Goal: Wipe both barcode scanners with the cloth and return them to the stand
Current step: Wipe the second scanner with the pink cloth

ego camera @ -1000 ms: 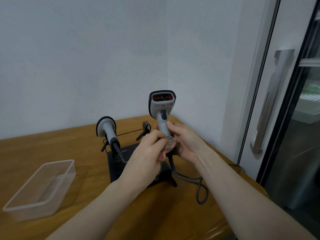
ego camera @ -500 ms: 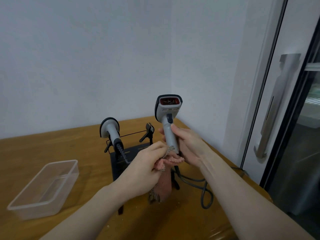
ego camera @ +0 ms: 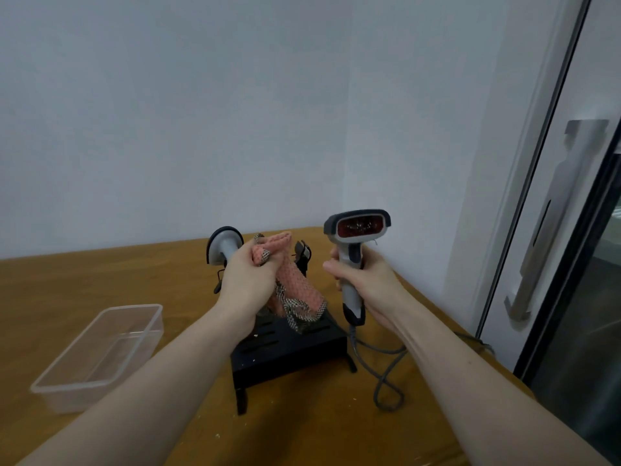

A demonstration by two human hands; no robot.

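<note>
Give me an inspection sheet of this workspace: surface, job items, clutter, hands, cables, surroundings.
Surface: wooden table, a few pale specks near the front edge.
Job's things: black stand on the table; one scanner sits in it at the left; the second scanner is held upright off the stand, its red window facing the camera; pink cloth hangs over the stand.
Clutter: clear plastic tub at the left, nothing seen inside.
Hands: left hand grips the cloth; right hand grips the second scanner's handle.
Cables: grey cable runs from the held scanner and loops on the table.
Surroundings: plain wall; door with a metal handle at the right.
</note>
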